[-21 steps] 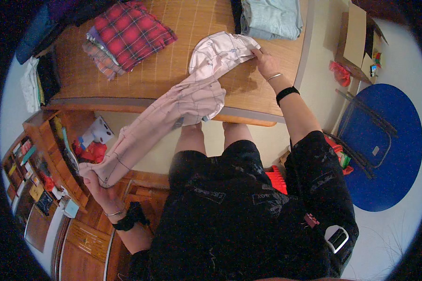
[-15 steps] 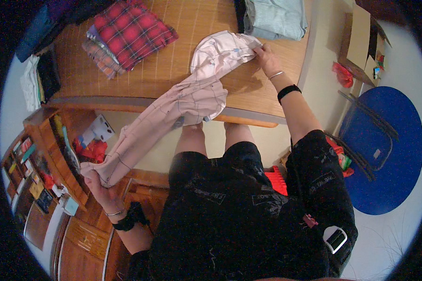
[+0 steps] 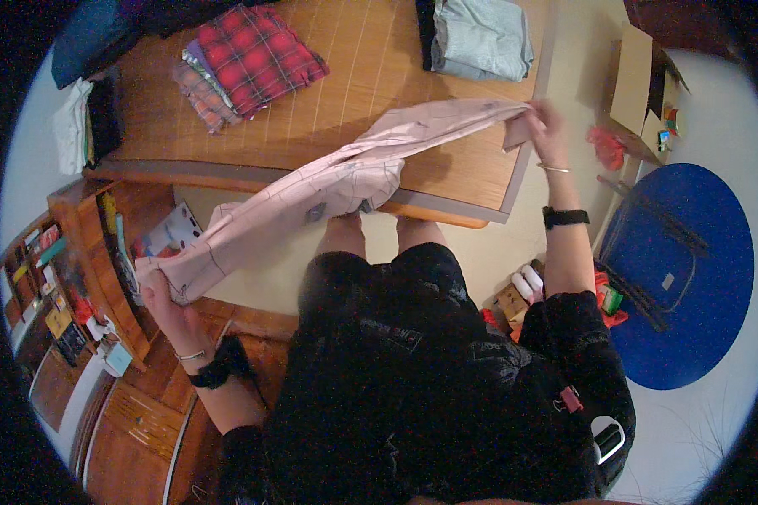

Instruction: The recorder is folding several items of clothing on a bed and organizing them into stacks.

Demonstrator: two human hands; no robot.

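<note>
Right hand (image 3: pixel 541 126) has swung out to the counter's (image 3: pixel 328 126) right edge — pink garment (image 3: pixel 328 189) now pulled taut. Left hand (image 3: pixel 164 299) clamps the low end beside the shelf (image 3: pixel 84 252); right pinches the far end. Folding looks barely begun: spread, no fold yet. Beyond — folded plaid shirts (image 3: pixel 248 59), grey stack (image 3: pixel 480 38) done.

garment (image 3: pixel 328 185) stretched over table (image 3: pixel 446 177), folded clothes (image 3: pixel 480 38) behind
</note>
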